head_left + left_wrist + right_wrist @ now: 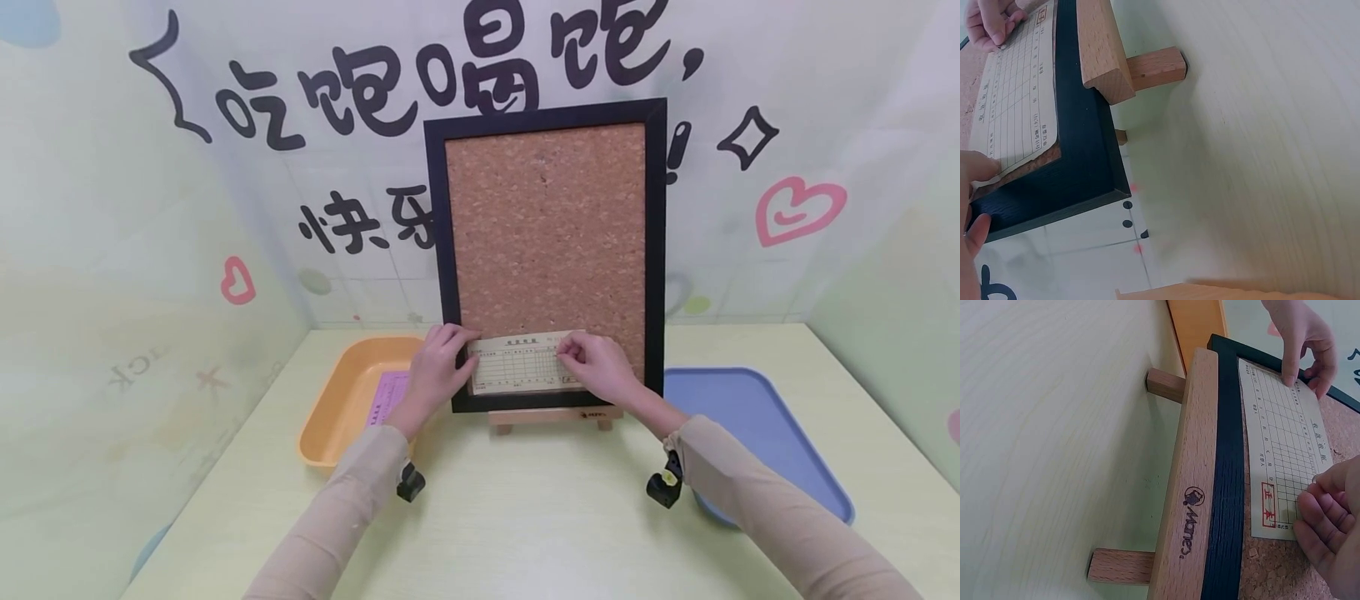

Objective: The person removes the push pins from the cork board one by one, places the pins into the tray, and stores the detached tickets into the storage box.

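A cream printed receipt form [517, 367] lies flat against the lower part of a black-framed cork board [551, 225]. My left hand [438, 367] is at the form's left end, thumb and fingertips pressing on the paper and the frame's left side. At the form's right part, my right hand [596, 362] pinches a tiny shiny thing, seemingly a pin [1314, 480], against the paper; its shape is mostly hidden by the fingers. A red stamp box [1269, 505] shows at the form's lower right corner in the right wrist view.
The board stands on a small wooden easel [555, 417]. An orange tray [330, 417] with purple printed paper [384, 396] inside is to the left. A blue tray [750, 417] lies to the right, partly under my right forearm. A lettered backdrop [360, 225] hangs behind.
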{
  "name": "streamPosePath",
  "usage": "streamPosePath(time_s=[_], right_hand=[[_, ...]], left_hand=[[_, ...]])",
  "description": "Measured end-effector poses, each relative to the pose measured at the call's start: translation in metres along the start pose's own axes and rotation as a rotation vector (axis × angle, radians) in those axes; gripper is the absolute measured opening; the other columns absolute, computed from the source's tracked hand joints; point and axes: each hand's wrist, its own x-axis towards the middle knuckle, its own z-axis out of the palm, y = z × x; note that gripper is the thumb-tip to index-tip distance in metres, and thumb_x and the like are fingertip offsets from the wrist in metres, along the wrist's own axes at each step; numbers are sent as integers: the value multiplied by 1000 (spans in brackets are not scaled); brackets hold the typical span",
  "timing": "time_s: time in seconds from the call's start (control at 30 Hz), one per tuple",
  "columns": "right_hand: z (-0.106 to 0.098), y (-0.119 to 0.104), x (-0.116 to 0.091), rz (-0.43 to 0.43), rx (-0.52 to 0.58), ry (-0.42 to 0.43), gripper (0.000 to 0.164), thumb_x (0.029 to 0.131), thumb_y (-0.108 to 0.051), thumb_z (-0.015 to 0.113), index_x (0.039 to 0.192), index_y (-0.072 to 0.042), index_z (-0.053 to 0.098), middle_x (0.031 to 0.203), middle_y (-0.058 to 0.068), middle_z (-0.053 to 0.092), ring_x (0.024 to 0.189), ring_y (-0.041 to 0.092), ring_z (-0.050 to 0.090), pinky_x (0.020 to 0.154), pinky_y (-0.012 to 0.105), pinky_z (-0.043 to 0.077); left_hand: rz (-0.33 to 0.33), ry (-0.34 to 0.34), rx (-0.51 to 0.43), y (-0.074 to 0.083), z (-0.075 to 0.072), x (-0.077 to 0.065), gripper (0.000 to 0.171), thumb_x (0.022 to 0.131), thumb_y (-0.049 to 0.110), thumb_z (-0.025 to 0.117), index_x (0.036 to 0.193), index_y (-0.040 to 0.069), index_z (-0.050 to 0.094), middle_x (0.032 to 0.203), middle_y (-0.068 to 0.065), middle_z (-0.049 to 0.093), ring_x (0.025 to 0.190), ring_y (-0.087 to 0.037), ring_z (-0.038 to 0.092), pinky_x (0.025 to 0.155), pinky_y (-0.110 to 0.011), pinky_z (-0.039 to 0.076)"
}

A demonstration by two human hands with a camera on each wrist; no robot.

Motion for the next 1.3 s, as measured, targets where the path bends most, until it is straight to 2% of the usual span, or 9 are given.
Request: streamPosePath(time_s=[0.33,0.67,0.9,1.07,1.3], right_hand=[[0,0,-1,9,3,-1,5,85,-7,60,85,-4,63,71,2,60,58,10,48,54,24,41],[1,1,-1,-8,-2,7,5,84,-7,60,84,-4,64,69,1,60,56,10,47,52,24,40],[2,2,-1,-28,-14,21,4,84,-6,60,82,-5,64,68,0,60,55,9,46,52,24,40],[2,2,-1,-25,-13,18,4,84,-6,60,83,-5,64,68,0,60,56,9,46,53,24,40],[1,1,-1,-25,-13,14,4,84,-6,60,83,-5,64,67,0,59,55,9,46,52,24,39]], left_hand=[[30,30,-34,1,1,0,17,73,5,72,90,7,68,92,-5,58,83,-20,49,66,-28,46],[86,46,-45,4,0,-2,20,71,0,71,88,8,68,91,-3,67,84,-19,57,71,-28,49],[29,3,-94,6,-1,-3,23,73,-2,68,95,5,67,89,-6,68,75,-16,60,63,-27,50],[-29,-37,-144,7,-2,-4,24,75,-3,66,98,4,67,84,-6,66,66,-12,55,57,-22,47],[-75,-57,-214,9,-3,-5,21,77,-3,64,97,3,67,83,-6,66,65,-11,55,56,-19,47]])
